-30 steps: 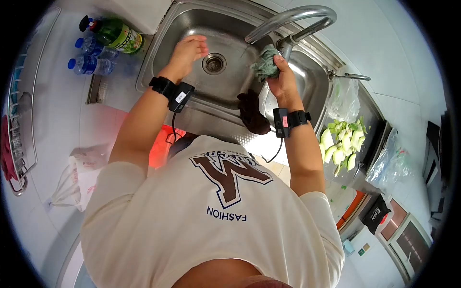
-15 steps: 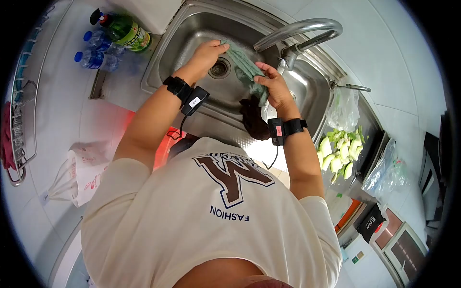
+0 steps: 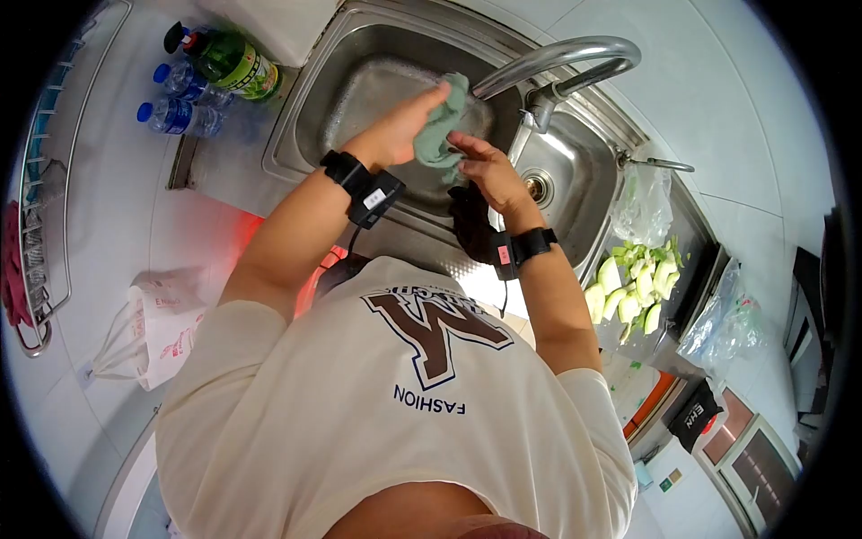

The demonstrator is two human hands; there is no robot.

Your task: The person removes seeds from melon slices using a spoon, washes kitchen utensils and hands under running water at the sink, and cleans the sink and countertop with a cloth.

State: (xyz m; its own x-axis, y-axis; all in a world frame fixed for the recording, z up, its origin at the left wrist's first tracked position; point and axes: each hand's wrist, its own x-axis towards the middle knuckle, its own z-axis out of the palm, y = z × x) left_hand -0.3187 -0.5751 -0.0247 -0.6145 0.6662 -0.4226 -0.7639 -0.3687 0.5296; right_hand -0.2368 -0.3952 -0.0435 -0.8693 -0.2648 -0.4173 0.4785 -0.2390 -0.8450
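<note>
A damp-looking green cloth (image 3: 437, 135), bunched and folded, is held above the left basin (image 3: 359, 81) of the steel sink. My left hand (image 3: 395, 135) is closed on its left side, with the cloth draped over the fingers. At the cloth's right edge, my right hand (image 3: 494, 175) grips it between thumb and fingers; part of that grip is hidden. A dark brown cloth (image 3: 474, 225) lies over the sink's front rim, just below my right hand. The curved faucet (image 3: 566, 54) reaches over from the right.
Right of the sink, cut pale-green vegetable pieces (image 3: 633, 287) lie on the counter near a clear plastic bag (image 3: 642, 202). A green pump bottle (image 3: 238, 63) and water bottles (image 3: 184, 117) stand to the left. The right basin (image 3: 584, 153) has a drain.
The green cloth went from stretched between my hands to bunched up. My right hand moved left, closer to my left hand, which shifted right and lower. The left drain is now hidden.
</note>
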